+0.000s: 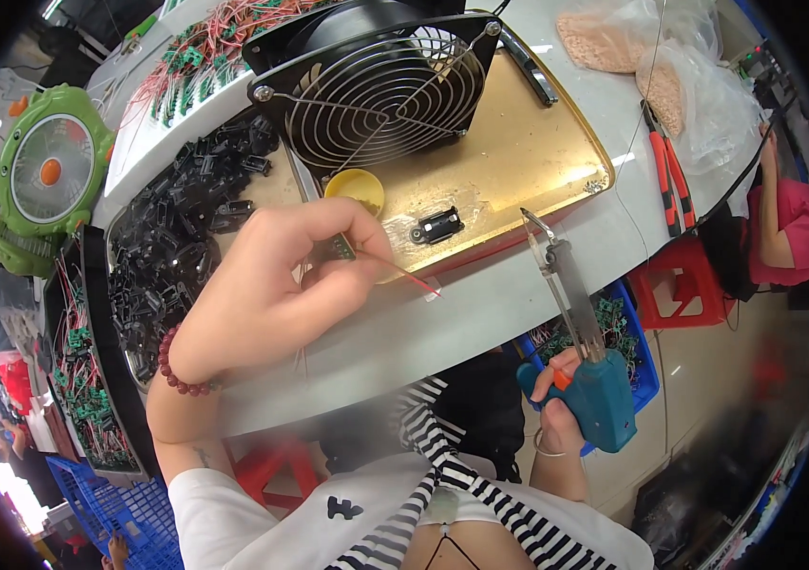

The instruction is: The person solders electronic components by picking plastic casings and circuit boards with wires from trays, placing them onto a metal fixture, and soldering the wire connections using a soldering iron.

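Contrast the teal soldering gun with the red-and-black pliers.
The soldering gun is gripped in the right hand; the pliers lie on the table. The soldering gun has an orange trigger; the pliers have two long handles. Both are hand tools.

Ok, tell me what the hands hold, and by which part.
Left hand: a small green circuit board, pinched by its red wire. Right hand: a teal soldering gun, by its handle.
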{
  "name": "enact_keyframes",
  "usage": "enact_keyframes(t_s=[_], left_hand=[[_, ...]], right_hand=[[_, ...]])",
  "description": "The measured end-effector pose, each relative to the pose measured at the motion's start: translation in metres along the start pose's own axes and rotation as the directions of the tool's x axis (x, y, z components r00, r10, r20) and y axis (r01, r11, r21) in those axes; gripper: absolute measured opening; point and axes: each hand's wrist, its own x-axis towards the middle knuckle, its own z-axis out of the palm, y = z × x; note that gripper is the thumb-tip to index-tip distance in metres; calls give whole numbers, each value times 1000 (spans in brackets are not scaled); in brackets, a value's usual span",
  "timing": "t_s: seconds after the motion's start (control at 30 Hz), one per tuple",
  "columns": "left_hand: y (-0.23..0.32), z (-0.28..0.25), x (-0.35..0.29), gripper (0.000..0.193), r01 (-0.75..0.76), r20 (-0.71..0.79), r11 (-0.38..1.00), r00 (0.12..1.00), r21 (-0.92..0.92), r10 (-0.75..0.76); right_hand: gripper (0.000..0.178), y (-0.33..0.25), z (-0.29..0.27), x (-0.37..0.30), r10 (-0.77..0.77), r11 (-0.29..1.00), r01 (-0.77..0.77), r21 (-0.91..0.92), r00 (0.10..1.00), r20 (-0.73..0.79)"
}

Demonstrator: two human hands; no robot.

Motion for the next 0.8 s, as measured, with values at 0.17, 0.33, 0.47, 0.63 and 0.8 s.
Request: enact_keyframes(t_s=[0.17, 0.33, 0.47, 0.63, 0.8], left_hand=[[-3, -1, 0, 10, -22, 6, 999, 1000, 31, 22], [-11, 0, 0, 8, -150, -35, 987, 988, 50, 152], [-6, 4, 1, 8, -34, -43, 987, 998, 159, 41], [-21, 18, 8, 6, -230, -150, 861, 933, 454, 329], [-24, 27, 8, 4, -260, -163, 765, 890, 589, 427]], right_hand=[[47, 1, 0, -1, -8, 1000, 8, 1, 1000, -3], [49, 1, -1, -2, -7, 1000, 7, 2, 1000, -4], [51, -1, 0, -4, 35, 999, -35, -9, 999, -11], [50, -2, 1, -4, 54, 998, -54, -14, 998, -13], [46, -5, 4, -4, 46, 998, -47, -38, 999, -27]])
